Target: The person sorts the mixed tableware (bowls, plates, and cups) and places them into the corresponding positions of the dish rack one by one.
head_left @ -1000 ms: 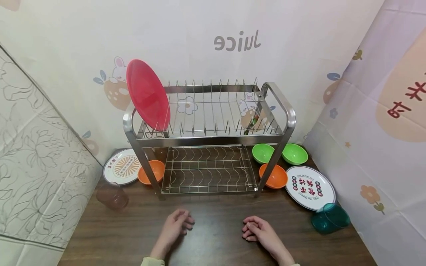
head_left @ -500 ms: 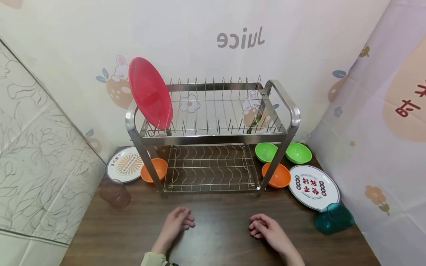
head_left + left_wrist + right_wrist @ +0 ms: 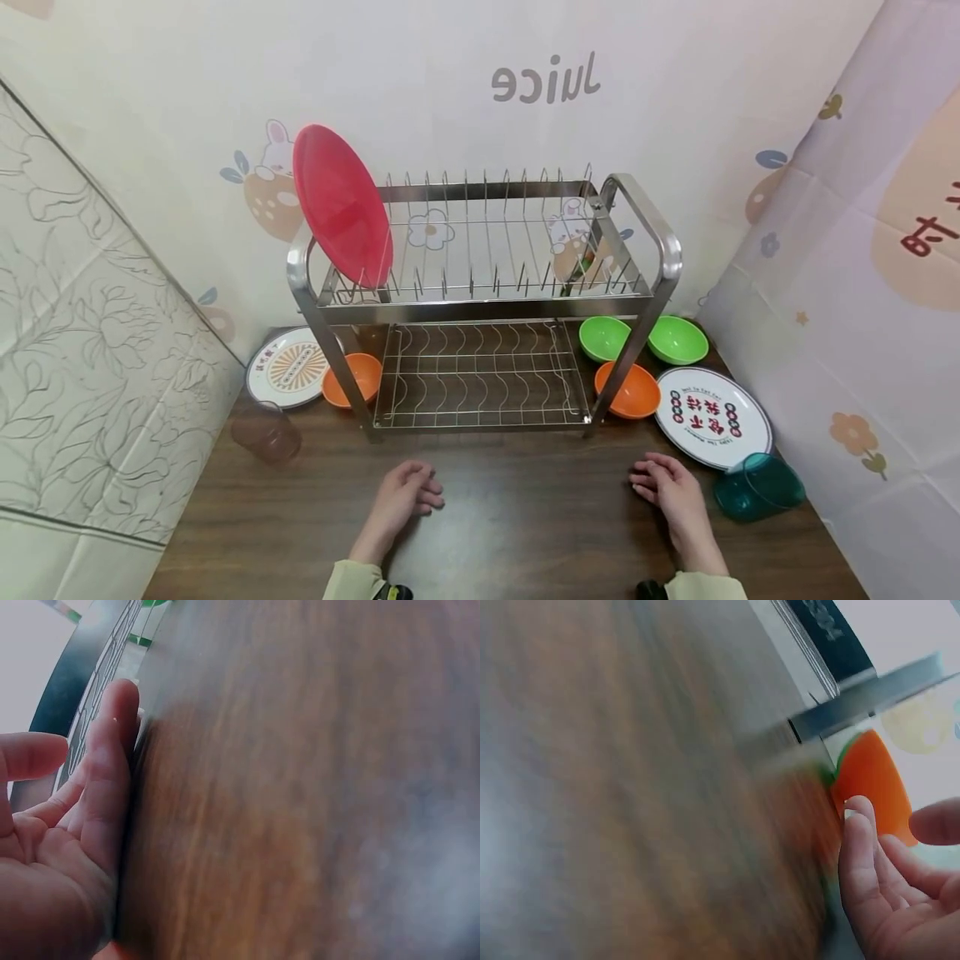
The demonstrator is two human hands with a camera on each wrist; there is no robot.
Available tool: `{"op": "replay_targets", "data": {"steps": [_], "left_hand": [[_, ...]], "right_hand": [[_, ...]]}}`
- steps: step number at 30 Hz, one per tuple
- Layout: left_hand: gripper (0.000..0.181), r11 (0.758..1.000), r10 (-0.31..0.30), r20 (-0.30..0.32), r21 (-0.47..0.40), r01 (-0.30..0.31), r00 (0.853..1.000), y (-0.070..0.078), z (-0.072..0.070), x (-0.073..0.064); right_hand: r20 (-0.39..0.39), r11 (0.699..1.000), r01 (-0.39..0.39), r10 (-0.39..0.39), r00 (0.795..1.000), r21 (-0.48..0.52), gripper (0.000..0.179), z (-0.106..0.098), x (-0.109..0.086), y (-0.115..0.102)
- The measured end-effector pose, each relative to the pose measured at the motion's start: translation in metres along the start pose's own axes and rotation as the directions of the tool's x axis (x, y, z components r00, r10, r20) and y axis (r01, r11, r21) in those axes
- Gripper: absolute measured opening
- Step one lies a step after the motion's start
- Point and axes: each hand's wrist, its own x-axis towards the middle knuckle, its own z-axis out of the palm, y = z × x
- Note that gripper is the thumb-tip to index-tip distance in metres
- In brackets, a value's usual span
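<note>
My left hand [image 3: 402, 497] rests on its side on the wooden table, fingers loosely curved and holding nothing; the left wrist view shows its palm [image 3: 60, 877] bare. My right hand [image 3: 672, 493] is in front of the white plate with red lettering [image 3: 712, 417], left of the teal glass [image 3: 757, 487]. It holds nothing and its fingers are relaxed. An orange bowl [image 3: 633, 392] stands beyond its fingertips, seen also as an orange bowl [image 3: 874, 784] in the right wrist view. The steel dish rack [image 3: 487, 312] stands ahead, a red plate [image 3: 343, 208] upright in its upper left.
Two green bowls, one nearer the rack [image 3: 603, 338] and one farther right [image 3: 678, 340], stand behind the orange one. At the left are a patterned white plate [image 3: 288, 367], another orange bowl [image 3: 360, 379] and a pinkish clear glass [image 3: 266, 433] lying tilted. Walls border the table.
My right hand has moved to the right and slightly forward, toward the white plate and teal glass. The left hand stays nearly where it was. The head view has shifted slightly.
</note>
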Motion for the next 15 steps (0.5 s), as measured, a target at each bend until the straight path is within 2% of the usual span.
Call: {"op": "replay_targets", "data": {"steps": [3, 9, 11, 15], "left_hand": [[0.035, 1.000, -0.006, 0.000, 0.000, 0.006, 1.000, 0.002, 0.001, 0.000], [0.034, 1.000, -0.008, -0.011, 0.005, 0.008, 1.000, 0.004, 0.003, -0.001], [0.033, 1.000, -0.012, -0.017, 0.010, 0.012, 1.000, 0.005, 0.003, -0.001], [0.033, 1.000, -0.018, -0.017, 0.007, 0.019, 1.000, 0.006, 0.002, -0.002]], "right_hand": [[0.003, 0.992, -0.054, 0.054, 0.999, 0.115, 0.050, -0.008, 0.005, -0.003], [0.020, 0.947, -0.125, 0.125, 0.992, 0.297, 0.054, -0.018, 0.009, -0.006], [0.031, 0.914, -0.155, 0.155, 0.987, 0.374, 0.052, -0.021, 0.010, -0.006], [0.065, 0.807, -0.208, 0.207, 0.976, 0.553, 0.056, -0.025, 0.013, -0.007]]}}
